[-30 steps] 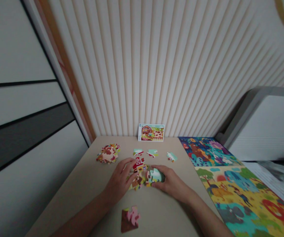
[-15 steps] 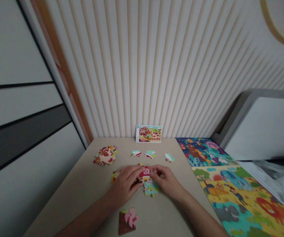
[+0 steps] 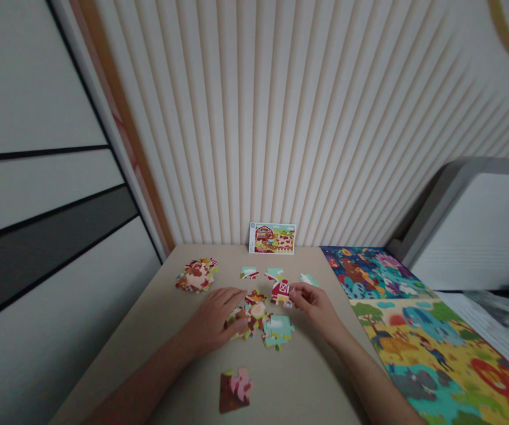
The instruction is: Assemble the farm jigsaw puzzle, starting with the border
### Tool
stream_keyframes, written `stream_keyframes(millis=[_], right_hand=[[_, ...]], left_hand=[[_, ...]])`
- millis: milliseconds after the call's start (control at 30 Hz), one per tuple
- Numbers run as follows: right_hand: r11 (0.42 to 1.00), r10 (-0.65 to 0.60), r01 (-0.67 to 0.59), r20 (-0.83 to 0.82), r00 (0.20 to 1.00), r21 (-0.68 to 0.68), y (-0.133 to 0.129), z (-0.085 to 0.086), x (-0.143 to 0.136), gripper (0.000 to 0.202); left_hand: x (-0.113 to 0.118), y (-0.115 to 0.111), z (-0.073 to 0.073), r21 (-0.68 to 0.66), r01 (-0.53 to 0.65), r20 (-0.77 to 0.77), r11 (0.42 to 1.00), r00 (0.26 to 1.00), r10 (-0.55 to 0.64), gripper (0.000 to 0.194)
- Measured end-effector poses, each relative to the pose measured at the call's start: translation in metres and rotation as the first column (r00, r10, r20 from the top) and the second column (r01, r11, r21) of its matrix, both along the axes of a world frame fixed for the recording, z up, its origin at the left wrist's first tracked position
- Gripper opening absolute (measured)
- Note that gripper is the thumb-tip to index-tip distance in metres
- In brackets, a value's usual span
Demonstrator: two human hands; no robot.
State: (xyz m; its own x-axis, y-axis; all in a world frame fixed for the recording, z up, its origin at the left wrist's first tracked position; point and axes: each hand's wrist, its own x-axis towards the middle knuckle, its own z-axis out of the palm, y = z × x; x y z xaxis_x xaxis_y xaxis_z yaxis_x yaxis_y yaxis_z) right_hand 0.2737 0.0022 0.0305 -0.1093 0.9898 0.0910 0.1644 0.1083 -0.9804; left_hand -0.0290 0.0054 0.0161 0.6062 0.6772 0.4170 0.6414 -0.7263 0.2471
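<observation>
Pinched in my right hand (image 3: 311,304) is a red barn puzzle piece (image 3: 281,291) with a white crossed window. My left hand (image 3: 219,313) rests with fingers spread at the left side of a loose cluster of puzzle pieces (image 3: 255,316), partly covering it. Light blue-green pieces (image 3: 278,330) lie to the right of that cluster. Behind the hands are a left sky piece with a red roof edge (image 3: 249,272), a middle one (image 3: 275,273), and a right one (image 3: 308,278) partly hidden by my right hand. Pink pig pieces (image 3: 240,387) lie near the front.
A heap of puzzle pieces (image 3: 197,275) sits at the table's back left. A small picture card (image 3: 272,238) leans on the ribbed wall. On the right lie a dark blue picture (image 3: 369,273) and a yellow animal picture (image 3: 435,354).
My right hand has lifted the barn piece back and away from the cluster. My left hand has drawn off it and opened, uncovering more pieces. The view has shifted slightly.
</observation>
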Motion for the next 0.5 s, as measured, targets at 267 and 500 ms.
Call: stream_keyframes(millis=[267,500], right_hand=[[0.997,0.056,-0.065,0.186,0.981,0.043,0.030,-0.025,-0.031,0.045],[0.978,0.109,-0.175,0.447,0.888,0.109,0.071,-0.016,-0.082,0.029]], left_hand=[[-0.001,0.038,-0.016,0.049,-0.197,0.124,0.979,0.974,0.189,0.032],[-0.001,0.047,-0.029,0.074,-0.214,0.147,0.974,0.968,0.202,0.033]])
